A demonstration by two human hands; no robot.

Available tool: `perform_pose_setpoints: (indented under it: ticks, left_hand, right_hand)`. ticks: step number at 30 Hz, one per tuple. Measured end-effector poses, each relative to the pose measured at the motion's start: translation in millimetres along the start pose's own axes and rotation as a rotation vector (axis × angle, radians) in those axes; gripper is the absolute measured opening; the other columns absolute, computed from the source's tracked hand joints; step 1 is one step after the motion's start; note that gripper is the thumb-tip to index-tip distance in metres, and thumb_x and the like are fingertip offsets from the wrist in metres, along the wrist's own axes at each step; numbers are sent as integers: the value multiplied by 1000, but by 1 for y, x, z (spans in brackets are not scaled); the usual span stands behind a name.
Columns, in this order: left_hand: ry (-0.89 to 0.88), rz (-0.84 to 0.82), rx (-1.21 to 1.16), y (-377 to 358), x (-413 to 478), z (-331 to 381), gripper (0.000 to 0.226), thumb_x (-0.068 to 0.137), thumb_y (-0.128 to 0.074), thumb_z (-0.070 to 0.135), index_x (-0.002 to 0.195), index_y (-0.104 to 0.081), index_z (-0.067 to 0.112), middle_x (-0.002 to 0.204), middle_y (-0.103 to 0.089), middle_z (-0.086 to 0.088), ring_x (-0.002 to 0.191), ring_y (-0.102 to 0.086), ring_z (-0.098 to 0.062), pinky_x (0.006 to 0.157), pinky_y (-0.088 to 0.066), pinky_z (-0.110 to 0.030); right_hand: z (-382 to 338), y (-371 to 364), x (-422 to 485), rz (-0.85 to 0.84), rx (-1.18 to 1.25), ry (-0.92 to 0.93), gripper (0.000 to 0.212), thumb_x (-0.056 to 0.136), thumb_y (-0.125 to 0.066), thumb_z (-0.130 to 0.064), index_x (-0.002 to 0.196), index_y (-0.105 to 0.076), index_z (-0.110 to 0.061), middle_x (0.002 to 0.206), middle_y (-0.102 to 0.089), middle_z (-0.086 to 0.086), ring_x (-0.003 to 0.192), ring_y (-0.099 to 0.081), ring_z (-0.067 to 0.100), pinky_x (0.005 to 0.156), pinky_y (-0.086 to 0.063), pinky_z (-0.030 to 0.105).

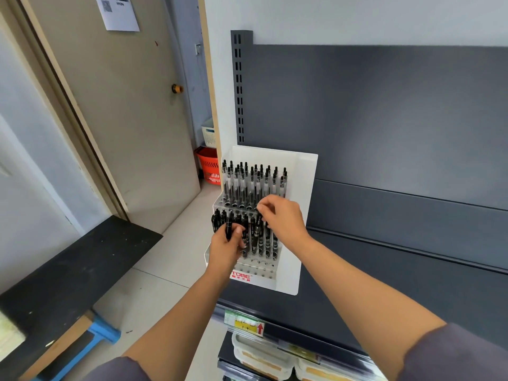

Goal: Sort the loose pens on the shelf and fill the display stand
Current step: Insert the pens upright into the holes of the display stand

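Stand: display stand [302, 215] on the shelf [384, 270]; back rows at 12 o'clock full.
To do: front holes [255, 268] at 6 o'clock are empty; likely past halfway.
Left hand [224, 248]: grips a bunch of black pens [228, 229] at the stand's 9 o'clock.
Right hand [283, 218]: fingertips pinch a pen [257, 229] in the middle row.

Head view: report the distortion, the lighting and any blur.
Head view: the wide-angle lens tilts straight lines, so the door frame leans and the shelf rail slants. The light is soft and even, with no glare on the white stand. The pens and logo are sharp at centre. The price label lower down is too blurred to read.
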State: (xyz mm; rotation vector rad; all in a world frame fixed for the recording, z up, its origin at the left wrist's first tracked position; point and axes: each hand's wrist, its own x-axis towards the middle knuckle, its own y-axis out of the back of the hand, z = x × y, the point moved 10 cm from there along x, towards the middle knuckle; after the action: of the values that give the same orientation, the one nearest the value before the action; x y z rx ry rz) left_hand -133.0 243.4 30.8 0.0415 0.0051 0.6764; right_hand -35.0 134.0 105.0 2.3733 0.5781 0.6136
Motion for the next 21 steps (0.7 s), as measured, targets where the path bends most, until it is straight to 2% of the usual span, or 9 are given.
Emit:
perform_pose_setpoints:
  ticks: [3,6,9,11,14,17,21]
  left_hand:
    - [35,-18,23,1,-5,-7,14,98,-45,15,101,-57,9,63,-49,-5,41,-36,-6,36,-28,-16]
    - [25,-23,36,3,-10,-9,10,97,-47,20,103,-53,14,67,-50,-4,44,-37,-6,39,-29,-17]
    - [24,3,8,8,-14,-10,17,98,-41,33,106,-46,18,72,-50,-1,51,-36,-7,44,-30,-19]
    - [10,5,-55,11,-15,-10,23,101,-32,34,98,-45,16,72,-51,-1,51,-33,-8,46,-27,-21]
    - [-23,-6,-54,15,-13,-11,25,102,-31,26,91,-48,12,71,-48,-2,53,-34,-9,47,-28,-24]
    - [-31,-19,10,17,-7,-16,21,100,-37,22,89,-53,15,70,-44,-2,58,-40,-12,51,-39,-25]
    - [-82,-62,95,15,1,-14,13,97,-45,21,94,-57,20,76,-55,1,71,-52,-11,65,-48,-18]
  right_hand:
    - [4,-14,-3,-36,-23,1,15,94,-54,-25,96,-67,-17,84,-68,-3,81,-63,16,79,-52,39]
    - [2,-23,-4,-61,-153,34,17,94,-53,-33,106,-62,-24,97,-70,-7,90,-64,16,74,-52,34]
    - [-4,-21,1,-14,-333,108,17,93,-53,-39,101,-63,-29,94,-69,-10,95,-59,16,69,-45,28]
    - [-8,-24,4,-14,-418,165,17,93,-54,-38,98,-68,-29,101,-66,-9,104,-51,19,79,-40,31]
    - [-2,-31,5,-47,-472,165,17,91,-56,-38,97,-70,-30,114,-56,-8,112,-42,21,91,-33,37]
    - [2,-34,4,-25,-442,143,14,90,-58,-36,97,-68,-28,114,-52,-7,114,-39,21,93,-33,37]
    - [0,-36,3,-1,-439,144,11,89,-60,-34,96,-64,-26,114,-49,-6,113,-39,21,92,-32,36]
